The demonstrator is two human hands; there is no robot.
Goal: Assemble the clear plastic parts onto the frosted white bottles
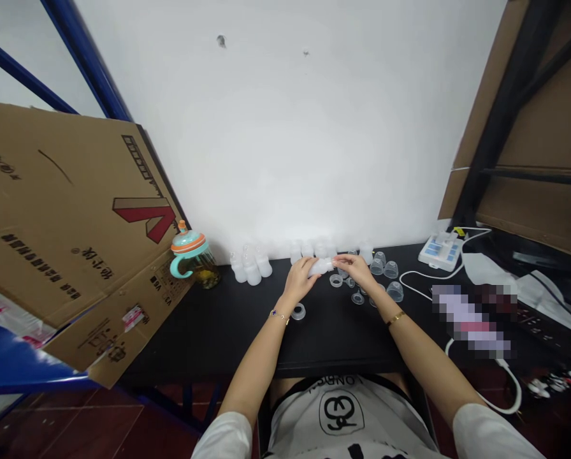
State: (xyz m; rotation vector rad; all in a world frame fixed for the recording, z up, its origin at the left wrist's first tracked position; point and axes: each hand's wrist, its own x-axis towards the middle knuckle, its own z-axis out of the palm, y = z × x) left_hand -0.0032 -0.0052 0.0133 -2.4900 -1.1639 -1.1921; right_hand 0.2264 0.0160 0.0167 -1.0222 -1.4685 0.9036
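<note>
My left hand (299, 278) is wrapped round a frosted white bottle (319, 266), which lies tilted on its side above the black table. The fingertips of my right hand (355, 268) pinch the bottle's right end, where a small clear part shows. Just below my hands, a clear ring (336, 280) rests on the table, and another ring (297, 312) lies beside my left wrist. Small clear nipple-like pieces (357, 298) lie under my right forearm, partly hidden by it. Clear domed caps (395, 292) stand to the right of that arm.
White bottles (251, 266) stand at the back left, with more (307, 247) behind my hands. A teal-lidded pitcher (194, 258) and a large cardboard box (75, 223) are at left. On the right are a power strip (441, 250), white cables and a pixelated item (471, 322).
</note>
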